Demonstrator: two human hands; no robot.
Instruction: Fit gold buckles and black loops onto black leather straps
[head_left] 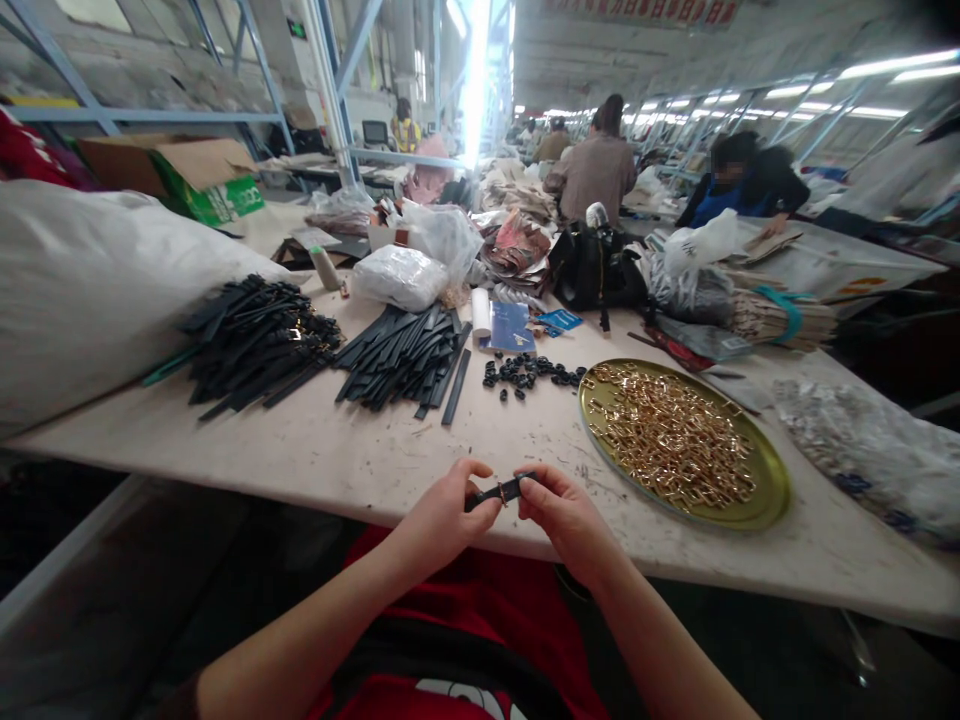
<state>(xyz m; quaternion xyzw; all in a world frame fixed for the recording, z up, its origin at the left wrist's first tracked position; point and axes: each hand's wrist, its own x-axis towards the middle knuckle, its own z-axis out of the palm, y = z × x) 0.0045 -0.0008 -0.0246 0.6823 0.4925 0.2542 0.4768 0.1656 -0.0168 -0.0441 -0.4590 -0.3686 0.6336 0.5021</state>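
Both my hands hold one black strap (491,495) just above the table's front edge, with a small gold buckle (503,492) around its middle. My left hand (457,505) pinches the strap's left part, and my right hand (551,500) grips its right end. Beyond them lie small black loops (525,372) in a loose group. A pile of flat black strips (405,355) is at the centre left, and black straps with gold buckles (259,340) are heaped further left. To the right, a round gold tray (772,490) holds many gold buckles (667,430).
A large white sack (112,290) borders the table (300,460) at left. Plastic bags (401,277), a blue booklet (511,327), a black bag (596,265) and a thread cone (325,268) stand behind. Clear plastic (870,450) lies at right. People sit beyond.
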